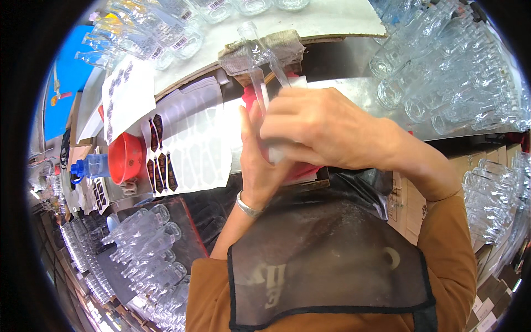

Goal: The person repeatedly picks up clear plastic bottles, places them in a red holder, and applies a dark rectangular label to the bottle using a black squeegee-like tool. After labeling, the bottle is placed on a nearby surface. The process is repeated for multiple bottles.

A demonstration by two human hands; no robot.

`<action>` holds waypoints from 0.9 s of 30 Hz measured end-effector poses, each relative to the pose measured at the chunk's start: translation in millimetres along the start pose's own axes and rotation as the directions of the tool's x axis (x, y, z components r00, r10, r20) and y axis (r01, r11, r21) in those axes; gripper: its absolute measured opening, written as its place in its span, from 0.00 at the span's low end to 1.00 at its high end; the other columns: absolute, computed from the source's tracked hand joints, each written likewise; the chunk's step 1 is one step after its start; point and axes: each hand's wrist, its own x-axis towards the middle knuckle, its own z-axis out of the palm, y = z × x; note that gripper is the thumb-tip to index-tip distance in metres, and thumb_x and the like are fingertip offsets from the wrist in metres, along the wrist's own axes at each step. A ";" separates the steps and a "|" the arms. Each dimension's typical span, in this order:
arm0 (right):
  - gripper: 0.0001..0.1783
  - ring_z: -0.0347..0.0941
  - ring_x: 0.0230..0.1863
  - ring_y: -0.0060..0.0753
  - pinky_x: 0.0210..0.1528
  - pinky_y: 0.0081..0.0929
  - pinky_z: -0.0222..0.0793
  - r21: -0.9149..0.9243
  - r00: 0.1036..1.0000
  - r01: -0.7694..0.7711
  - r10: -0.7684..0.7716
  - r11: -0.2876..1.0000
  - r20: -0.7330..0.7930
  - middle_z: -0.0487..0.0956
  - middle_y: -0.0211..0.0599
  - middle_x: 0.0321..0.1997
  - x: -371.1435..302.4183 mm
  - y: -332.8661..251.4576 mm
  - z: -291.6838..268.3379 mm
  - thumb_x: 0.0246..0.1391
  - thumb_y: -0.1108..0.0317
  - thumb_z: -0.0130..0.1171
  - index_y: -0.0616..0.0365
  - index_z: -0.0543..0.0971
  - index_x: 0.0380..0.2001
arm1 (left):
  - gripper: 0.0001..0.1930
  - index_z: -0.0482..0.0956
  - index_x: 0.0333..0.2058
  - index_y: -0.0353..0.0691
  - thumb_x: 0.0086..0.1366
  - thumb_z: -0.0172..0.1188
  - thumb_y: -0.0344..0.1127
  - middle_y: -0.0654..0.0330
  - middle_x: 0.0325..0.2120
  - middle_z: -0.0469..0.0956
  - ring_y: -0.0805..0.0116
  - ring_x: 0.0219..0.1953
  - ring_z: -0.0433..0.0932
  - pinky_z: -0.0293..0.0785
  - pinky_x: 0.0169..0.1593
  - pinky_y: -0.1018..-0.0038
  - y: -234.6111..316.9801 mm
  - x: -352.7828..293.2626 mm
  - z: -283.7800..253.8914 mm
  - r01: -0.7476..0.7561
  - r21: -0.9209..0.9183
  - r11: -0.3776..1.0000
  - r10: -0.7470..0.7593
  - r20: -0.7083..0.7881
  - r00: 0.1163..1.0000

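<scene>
Grasping bottle (pixel 258 54), left hand (pixel 256 163) thumb-up, right hand (pixel 316 128) curled across

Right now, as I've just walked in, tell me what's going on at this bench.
A person in a brown top and dark apron has both hands at the body of a clear glass bottle, its neck pointing away over a cloth pad. The left hand is alongside; the right hand, slightly blurred, is curled over the lower part, hiding exactly what the fingers grip. To the left lie a sheet with dark decals and a red bowl; more glass bottles crowd the right.
</scene>
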 end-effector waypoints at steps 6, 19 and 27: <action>0.11 0.79 0.43 0.44 0.43 0.34 0.77 -0.185 0.942 -0.182 0.117 0.966 -0.316 0.81 0.39 0.41 5.0 62.4 -23.2 0.47 0.72 0.64 0.59 0.80 0.37 | 0.64 0.37 0.73 0.33 0.47 0.77 0.28 0.42 0.71 0.53 0.51 0.68 0.62 0.65 0.65 0.59 8.4 10.4 5.5 -0.007 0.023 1.000 0.008 -0.001 1.000; 0.34 0.78 0.45 0.35 0.52 0.30 0.71 0.760 0.471 -0.649 0.788 0.007 0.395 0.83 0.44 0.43 -73.0 28.8 21.9 0.70 0.44 0.43 0.69 0.82 0.47 | 0.58 0.34 0.73 0.35 0.58 0.72 0.32 0.42 0.69 0.56 0.52 0.70 0.60 0.61 0.68 0.61 23.9 19.8 4.8 0.254 -0.660 0.707 -0.221 0.135 0.966; 0.20 0.66 0.17 0.22 0.23 0.27 0.64 0.193 0.699 -0.695 0.713 0.693 -0.042 0.83 0.41 0.35 -60.9 -19.6 22.4 0.58 0.63 0.65 0.63 0.80 0.49 | 0.45 0.58 0.68 0.29 0.52 0.69 0.26 0.40 0.64 0.65 0.43 0.62 0.68 0.67 0.63 0.60 3.7 3.2 -0.3 -0.097 0.106 0.990 0.101 -0.033 0.994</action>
